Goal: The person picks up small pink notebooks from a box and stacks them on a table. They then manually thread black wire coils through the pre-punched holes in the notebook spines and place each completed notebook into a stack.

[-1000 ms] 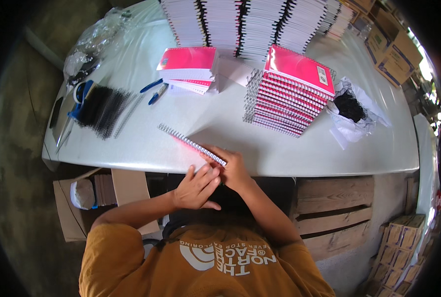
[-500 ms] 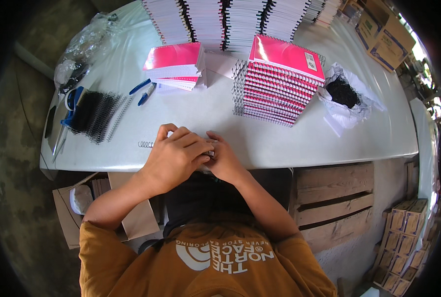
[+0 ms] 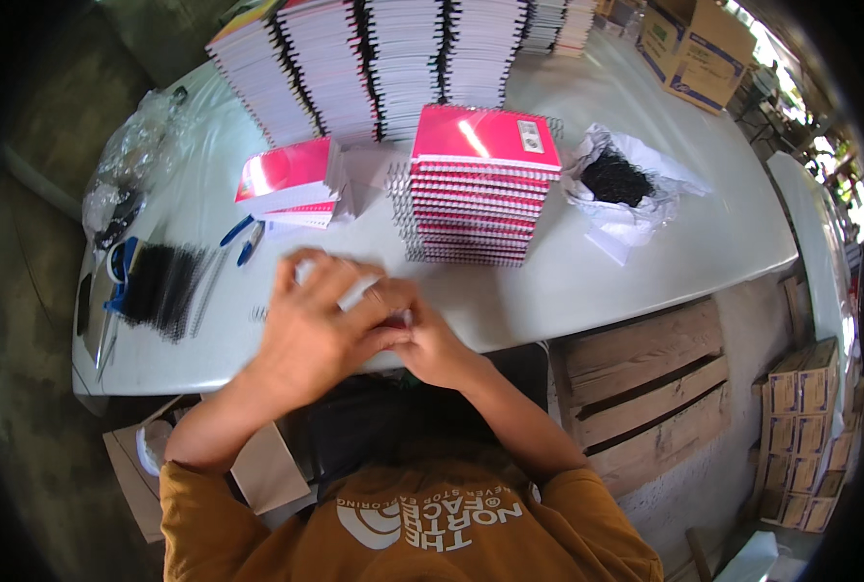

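- Two hands meet over the table's near edge in the head view, the left hand (image 3: 308, 328) arched above, the right hand (image 3: 437, 345) to its right.
- Right fingers grasp the near-right end of a notebook (image 3: 396, 321), mostly hidden between both hands.
- Left fingers bend over that notebook, blurred; whether they grip it or only touch it, I cannot tell.
- Pale coil (image 3: 258, 313) pokes out just left of the left fingers.
- Black coils (image 3: 163, 288) lie farther left of those fingers, on the table (image 3: 548, 301).
- Two blue pens (image 3: 249, 244) lie beyond the left fingers, slightly left.
- Loose pink covers and pages (image 3: 291, 177) are stacked past the pens.
- Coiled pink notebooks (image 3: 480, 209) rise in a stack beyond the right fingers.
- Crumpled paper (image 3: 587, 218) holding black bits (image 3: 614, 180) lies beyond and right of the right fingers.
- Tall book stacks (image 3: 403, 73) stand farthest ahead of both hands' fingers.
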`<state>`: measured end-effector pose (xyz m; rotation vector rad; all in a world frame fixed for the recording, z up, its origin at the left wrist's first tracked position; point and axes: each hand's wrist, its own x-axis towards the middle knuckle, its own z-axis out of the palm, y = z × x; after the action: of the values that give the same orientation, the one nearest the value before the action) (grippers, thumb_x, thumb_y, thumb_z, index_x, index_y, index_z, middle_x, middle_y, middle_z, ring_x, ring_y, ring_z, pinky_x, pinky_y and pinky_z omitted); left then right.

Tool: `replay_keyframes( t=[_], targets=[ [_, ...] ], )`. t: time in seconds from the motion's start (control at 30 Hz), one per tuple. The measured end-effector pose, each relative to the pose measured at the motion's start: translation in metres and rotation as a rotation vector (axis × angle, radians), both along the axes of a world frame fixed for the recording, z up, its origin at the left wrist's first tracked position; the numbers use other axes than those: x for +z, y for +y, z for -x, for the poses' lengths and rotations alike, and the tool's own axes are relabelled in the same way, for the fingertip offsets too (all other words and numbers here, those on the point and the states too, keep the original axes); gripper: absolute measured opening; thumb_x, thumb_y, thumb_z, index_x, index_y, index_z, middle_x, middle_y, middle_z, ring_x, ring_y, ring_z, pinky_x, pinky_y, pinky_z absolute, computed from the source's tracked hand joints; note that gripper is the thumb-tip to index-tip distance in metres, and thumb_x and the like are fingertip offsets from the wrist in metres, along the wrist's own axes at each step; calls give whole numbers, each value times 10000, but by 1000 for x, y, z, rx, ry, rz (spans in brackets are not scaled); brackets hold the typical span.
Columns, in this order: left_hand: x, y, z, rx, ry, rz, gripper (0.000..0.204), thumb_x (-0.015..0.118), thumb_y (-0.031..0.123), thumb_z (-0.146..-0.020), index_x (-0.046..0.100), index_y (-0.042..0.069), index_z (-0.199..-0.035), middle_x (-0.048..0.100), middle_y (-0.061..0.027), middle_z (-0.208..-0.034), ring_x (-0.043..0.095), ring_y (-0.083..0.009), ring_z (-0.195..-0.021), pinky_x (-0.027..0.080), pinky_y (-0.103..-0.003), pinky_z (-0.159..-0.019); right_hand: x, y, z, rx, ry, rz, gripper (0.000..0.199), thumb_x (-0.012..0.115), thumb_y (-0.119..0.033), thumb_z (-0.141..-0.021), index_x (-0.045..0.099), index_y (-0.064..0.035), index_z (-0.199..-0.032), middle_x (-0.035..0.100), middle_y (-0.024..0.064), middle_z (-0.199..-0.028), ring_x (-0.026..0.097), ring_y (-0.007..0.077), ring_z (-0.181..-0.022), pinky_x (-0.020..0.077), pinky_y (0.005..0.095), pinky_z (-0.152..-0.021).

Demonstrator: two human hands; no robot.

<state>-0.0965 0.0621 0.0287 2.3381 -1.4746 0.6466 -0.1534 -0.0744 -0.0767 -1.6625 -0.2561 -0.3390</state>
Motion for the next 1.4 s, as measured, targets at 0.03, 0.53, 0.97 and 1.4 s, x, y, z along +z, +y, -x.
replay_keyframes(
  t=[0.03,0.53,0.97,1.4],
  targets=[
    [16,-13,-8,-17,5,46,232,750,236,-661,639,120,-828,630,-8,-824,597,-212,-816,390,-382,-832,9,-17,3,-141,-273,42,424,638,-49,-819,426,-68,-1187,618,144,-954,605,291,-918,453,334,-830],
    [-57,-136,-89,214,653,1117,300,638,285,-883,619,-14,-873,636,-90,-812,554,-122,-752,448,-265,-701,44,-119,-65,-898,-378,51,447,443,-294,-963,499,42,-1252,560,244,-1213,549,313,-1140,402,359,-975],
    [-34,-58,-124,264,184,737,337,595,130,-869,502,-1,-1165,617,-198,-1066,622,-307,-917,489,-369,-771,37,-116,-37,-1128,-823,384,271,691,-136,-799,616,0,-1021,562,95,-1002,527,242,-943,422,367,-850],
    [7,35,-191,206,631,-189,320,702,121,-726,687,99,-1045,690,-112,-926,646,-250,-800,477,-329,-768,-22,10,-24,-231,-188,131,276,583,-104,-868,571,-48,-1138,649,84,-946,586,222,-882,435,352,-830]
  ],
)
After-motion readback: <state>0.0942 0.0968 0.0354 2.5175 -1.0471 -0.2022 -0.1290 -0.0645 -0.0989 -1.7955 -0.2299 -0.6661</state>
